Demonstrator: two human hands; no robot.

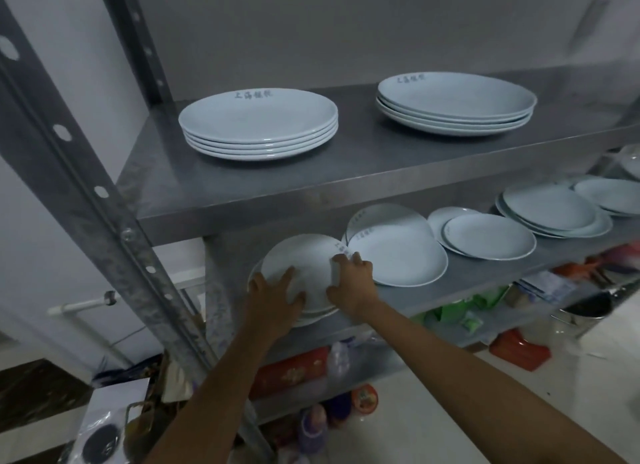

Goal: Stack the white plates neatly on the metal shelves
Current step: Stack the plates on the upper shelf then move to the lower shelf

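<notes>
Walls (311, 30), pale and bare, stand behind a metal rack (86, 186). Its upper shelf (381, 158) carries two tidy plate stacks (258, 124). The lower shelf (485, 273) holds loose, overlapping plates (488, 236). At its left end sits a small stack (304, 259). My left grip (277, 297) lies spread on top, and my right grip (353, 283) pinches the top plate's right rim.

Room on upper shelf (363, 158): left stack (258, 124) and right stack (455, 105) well apart, bare steel between them and along the front, open from above. Tight on lower shelf (491, 276): low headroom under the upper lip. Plates run nearly edge to edge: front-left stack (304, 266) touches big plates (394, 255), then flat pair (488, 240), then far stacks (550, 209). Right hand (353, 283) curls over the front-left stack's rim, tight against the big plates. Free strip only front right. Post (86, 186) blocks the left.
</notes>
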